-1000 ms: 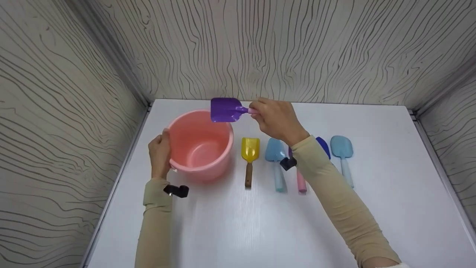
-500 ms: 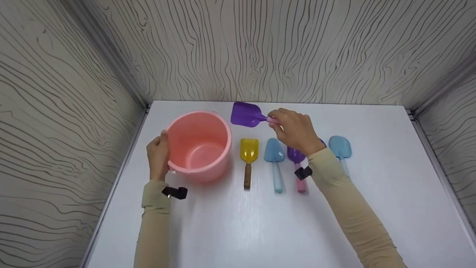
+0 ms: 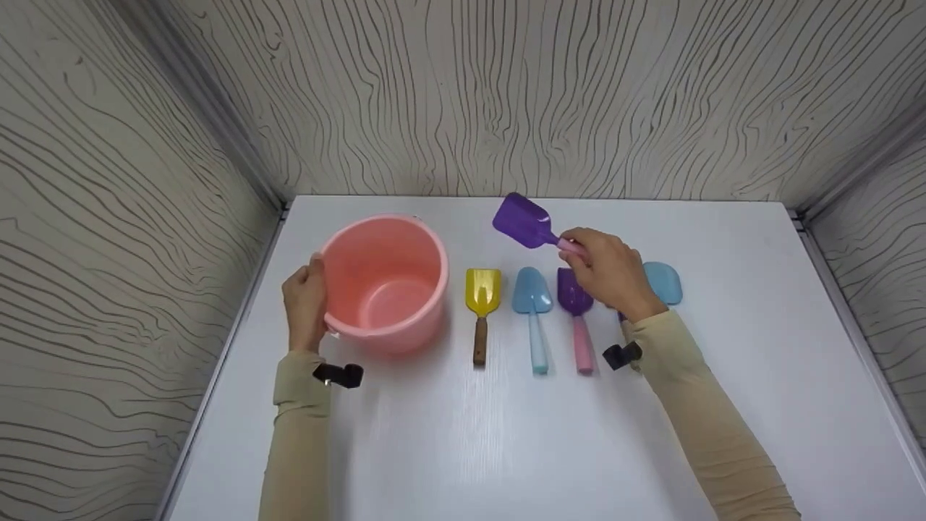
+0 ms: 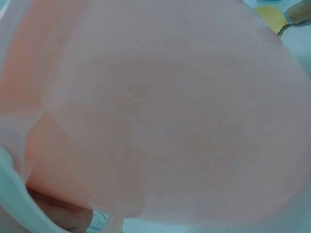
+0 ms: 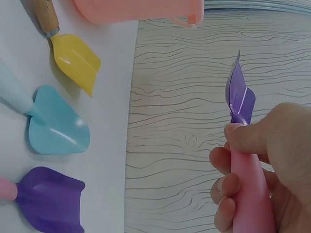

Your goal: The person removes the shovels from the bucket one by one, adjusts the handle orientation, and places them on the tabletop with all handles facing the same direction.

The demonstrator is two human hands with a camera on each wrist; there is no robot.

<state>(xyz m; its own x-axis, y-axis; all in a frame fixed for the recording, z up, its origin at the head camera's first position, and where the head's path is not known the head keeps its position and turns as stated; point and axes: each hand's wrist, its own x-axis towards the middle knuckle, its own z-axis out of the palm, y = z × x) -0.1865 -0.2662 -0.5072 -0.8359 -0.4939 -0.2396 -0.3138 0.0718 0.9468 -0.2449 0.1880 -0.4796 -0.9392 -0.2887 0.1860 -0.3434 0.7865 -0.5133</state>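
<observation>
My right hand (image 3: pixel 611 271) grips the pink handle of a purple toy shovel (image 3: pixel 524 220), raised above the table with its blade pointing left toward the back. In the right wrist view, thumb and fingers wrap round that handle. With my left hand (image 3: pixel 304 300) I hold the left rim of a pink bucket (image 3: pixel 434 311), which leans so its mouth faces me; nothing shows inside. The bucket's wall fills most of the left wrist view. Nearest below my right hand lies a second purple shovel (image 3: pixel 575 293) with a pink handle.
A yellow shovel (image 3: pixel 482 291) with a wooden handle and a light blue shovel (image 3: pixel 533 291) lie in a row right of the bucket. Another light blue shovel (image 3: pixel 663 282) is partly hidden by my right arm. Patterned walls (image 3: pixel 463 101) border the white table (image 3: pixel 434 449).
My right hand has carried the purple shovel rightward, from over the bucket's rim to above the row of shovels. My left hand and the bucket stay nearly in place.
</observation>
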